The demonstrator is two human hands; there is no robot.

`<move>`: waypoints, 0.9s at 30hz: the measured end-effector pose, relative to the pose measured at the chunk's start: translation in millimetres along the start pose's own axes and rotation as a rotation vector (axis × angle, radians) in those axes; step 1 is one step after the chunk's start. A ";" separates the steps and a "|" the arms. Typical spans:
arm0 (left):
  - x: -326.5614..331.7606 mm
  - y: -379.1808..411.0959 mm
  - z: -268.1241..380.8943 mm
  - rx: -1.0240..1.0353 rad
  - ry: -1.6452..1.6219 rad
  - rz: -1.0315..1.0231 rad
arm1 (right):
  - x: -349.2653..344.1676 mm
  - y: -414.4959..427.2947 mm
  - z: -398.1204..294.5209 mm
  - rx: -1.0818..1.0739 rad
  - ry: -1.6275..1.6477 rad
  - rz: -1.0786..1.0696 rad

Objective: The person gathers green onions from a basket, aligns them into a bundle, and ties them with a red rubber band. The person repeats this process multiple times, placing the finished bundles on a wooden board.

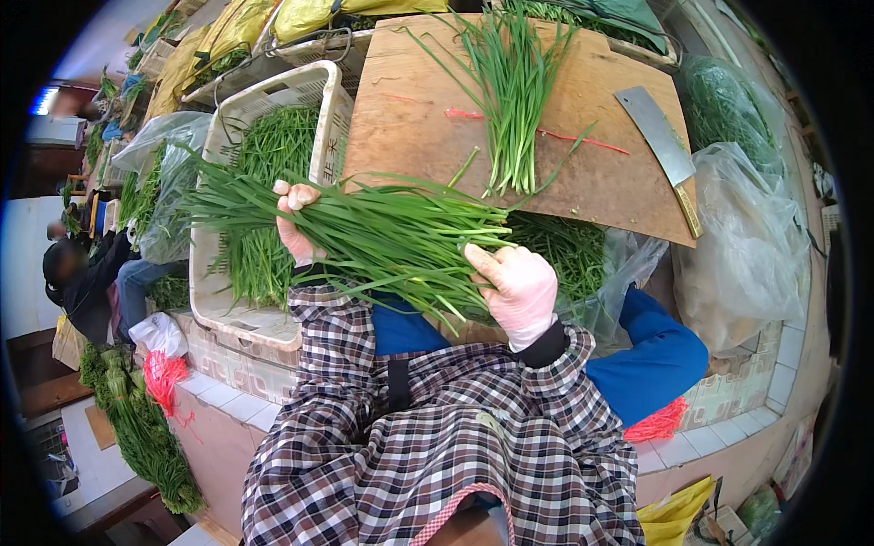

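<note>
A loose bunch of long green leaves, seemingly garlic chives [389, 225], lies across both my hands above my lap. My left hand [296, 222] grips its leafy part, fingertips showing over the top. Around the pale stem ends at the right closes my right hand [512, 286], in a thin pinkish glove. Beyond them, a second bunch of chives [515, 95] rests on a wooden board [410, 136], over a red tie string [587, 141]. To its right lies a cleaver [655, 136], its handle at the board's near right corner.
A white plastic crate [331, 102] of greens stands left of the board. Below the board, a clear bag [631, 266] holds more greens. Filled plastic bags [741, 252] stand at the right. Red string bundles [164, 382] lie low at both sides. A co-worker [82, 280] sits far left.
</note>
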State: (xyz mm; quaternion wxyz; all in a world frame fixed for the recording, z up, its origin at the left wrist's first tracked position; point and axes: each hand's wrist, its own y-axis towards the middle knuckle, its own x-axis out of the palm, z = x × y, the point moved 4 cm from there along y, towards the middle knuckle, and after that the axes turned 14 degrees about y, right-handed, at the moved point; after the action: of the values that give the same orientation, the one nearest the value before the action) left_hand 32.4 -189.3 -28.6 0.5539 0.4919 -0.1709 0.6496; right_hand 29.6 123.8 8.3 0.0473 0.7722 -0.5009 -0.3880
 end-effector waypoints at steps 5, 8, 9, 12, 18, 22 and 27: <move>-4.3 -1.3 -0.8 0.070 -0.091 -0.149 | -21.2 -19.4 30.3 0.240 0.564 0.028; 16.2 -3.1 -4.0 0.073 -0.182 -0.178 | -43.2 -60.6 69.1 0.494 0.674 -0.070; 31.1 -6.1 -7.5 0.017 -0.243 -0.151 | -46.6 -63.9 69.8 0.637 0.797 0.036; 33.1 -5.5 -7.4 0.061 -0.267 -0.241 | -35.3 -46.3 66.4 0.831 1.069 0.018; 12.8 -4.1 -13.1 0.074 -0.246 -0.145 | 1.4 -21.9 53.3 0.639 0.967 -0.007; 14.7 -6.8 -5.4 0.117 -0.168 -0.046 | -19.0 -50.8 66.3 0.799 1.130 0.078; 35.8 -5.8 -11.3 0.025 -0.267 -0.280 | -33.5 -20.5 30.5 0.226 0.430 -0.073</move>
State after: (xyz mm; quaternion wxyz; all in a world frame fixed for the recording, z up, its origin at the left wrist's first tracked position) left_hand 36.0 -159.0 -6.0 0.6051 0.5995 -0.1648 0.4973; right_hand 18.4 170.7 -3.9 0.0523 0.8551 -0.4912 -0.1576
